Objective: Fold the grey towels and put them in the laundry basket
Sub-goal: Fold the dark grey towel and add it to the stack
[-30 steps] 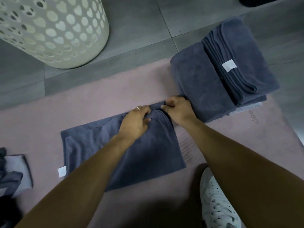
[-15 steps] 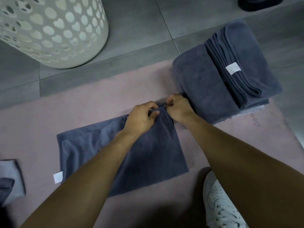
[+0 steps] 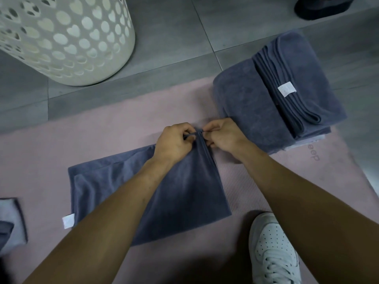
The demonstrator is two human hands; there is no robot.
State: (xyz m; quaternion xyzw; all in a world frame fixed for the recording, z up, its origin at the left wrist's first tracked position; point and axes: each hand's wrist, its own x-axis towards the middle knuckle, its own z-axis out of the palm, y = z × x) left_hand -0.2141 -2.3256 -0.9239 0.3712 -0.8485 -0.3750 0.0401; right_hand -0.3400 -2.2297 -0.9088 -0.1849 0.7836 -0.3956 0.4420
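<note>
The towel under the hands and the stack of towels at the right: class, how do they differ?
The towel under the hands lies as one flat, thin piece on the pink mat; the stack of towels is thick, with many layers.
Both hands, left hand and right hand, pinch the flat towel's far corner; nothing touches the stack.
Shared: grey cloth, white tags.

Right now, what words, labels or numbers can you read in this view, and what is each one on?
"deep": upside-down letters printed faintly on the pink ribbed floor mat, partly hidden by the stack.
White tag on the stack of folded grey towels: too blurred to read.
White tag on the spread grey towel: nothing legible.
</note>
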